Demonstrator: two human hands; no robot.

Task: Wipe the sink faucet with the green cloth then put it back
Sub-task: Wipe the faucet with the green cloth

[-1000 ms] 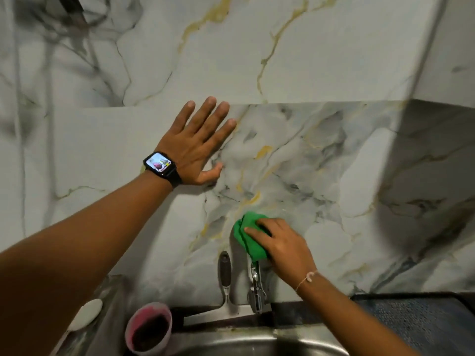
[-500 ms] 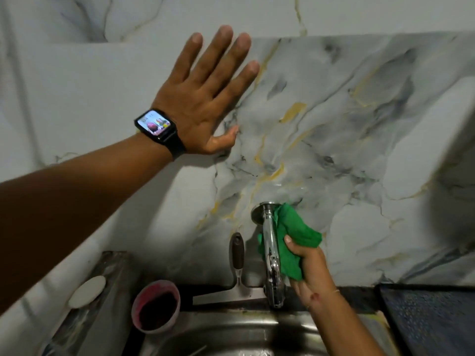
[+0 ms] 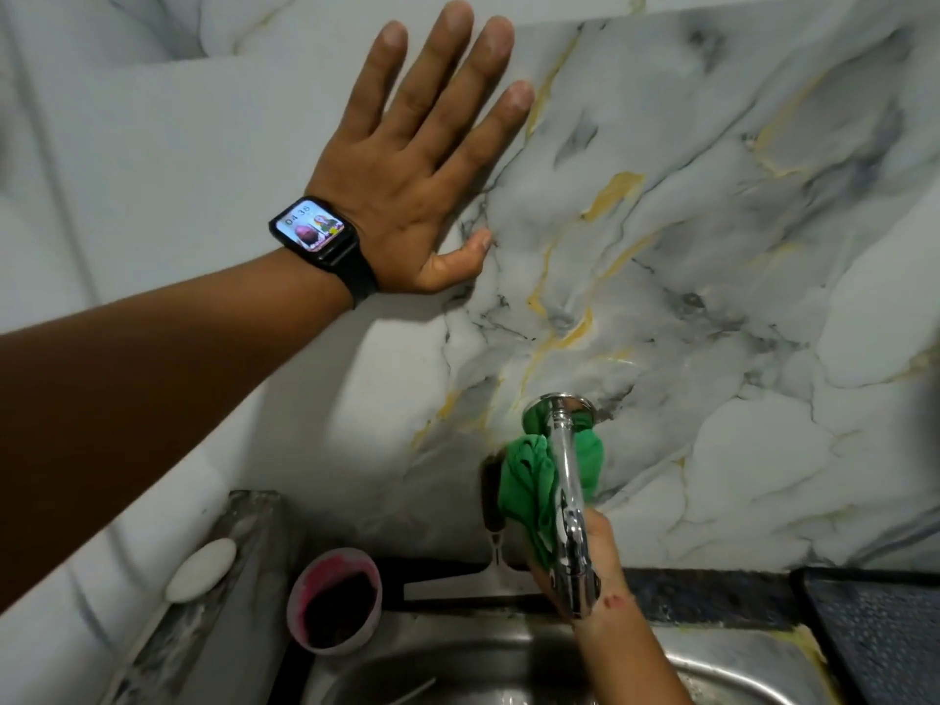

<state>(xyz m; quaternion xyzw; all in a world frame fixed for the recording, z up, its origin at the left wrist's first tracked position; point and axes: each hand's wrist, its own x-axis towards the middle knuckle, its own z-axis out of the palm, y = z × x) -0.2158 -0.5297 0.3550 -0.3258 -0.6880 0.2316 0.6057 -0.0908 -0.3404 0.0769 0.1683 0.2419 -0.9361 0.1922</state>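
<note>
A chrome faucet (image 3: 568, 496) sticks out of the marble wall above a steel sink (image 3: 722, 676). The green cloth (image 3: 529, 480) is wrapped around the underside of the spout, showing on both sides of it. My right hand (image 3: 603, 557) grips the cloth from below and behind the spout, largely hidden by the faucet. My left hand (image 3: 422, 170), with a black smartwatch on the wrist, lies flat against the wall up and to the left, fingers spread and holding nothing.
A squeegee (image 3: 491, 506) stands against the wall just left of the faucet. A pink cup (image 3: 333, 600) sits at the sink's back left corner. A white soap bar (image 3: 201, 569) rests on a ledge at left. A dark mat (image 3: 880, 633) lies at right.
My right hand has slid the cloth from the right side of the spout to underneath it, wrapping both sides. The view has moved closer and lower. My left hand stays flat on the wall.
</note>
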